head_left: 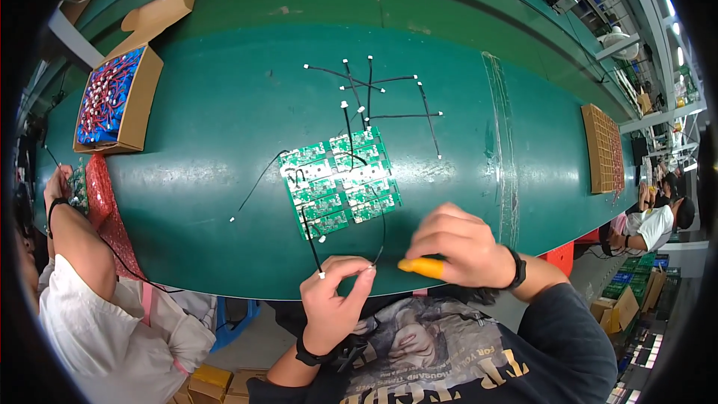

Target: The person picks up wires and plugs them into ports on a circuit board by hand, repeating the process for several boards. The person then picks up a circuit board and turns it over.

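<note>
My left hand (333, 303) pinches the white connector end of a thin black cable between thumb and index finger, just below the circuit boards. The cable runs up to a green circuit board panel (325, 206), which lies flat beside a second panel (364, 172). Another black cable (312, 247) stretches down from the panel, its white plug beside my left index finger. To the right, my right hand (460, 243) hovers with curled fingers. A yellow finger-shaped piece (425, 266) shows at its thumb side, whether a finger cover or a tool handle I cannot tell.
Several loose black cables (393, 116) with white plugs lie beyond the panels. An open cardboard box (138, 105) of blue parts with red wires stands far left, a partitioned carton (600, 150) far right. Red bubble wrap (112, 209) and a co-worker's arm (78, 243) are at left.
</note>
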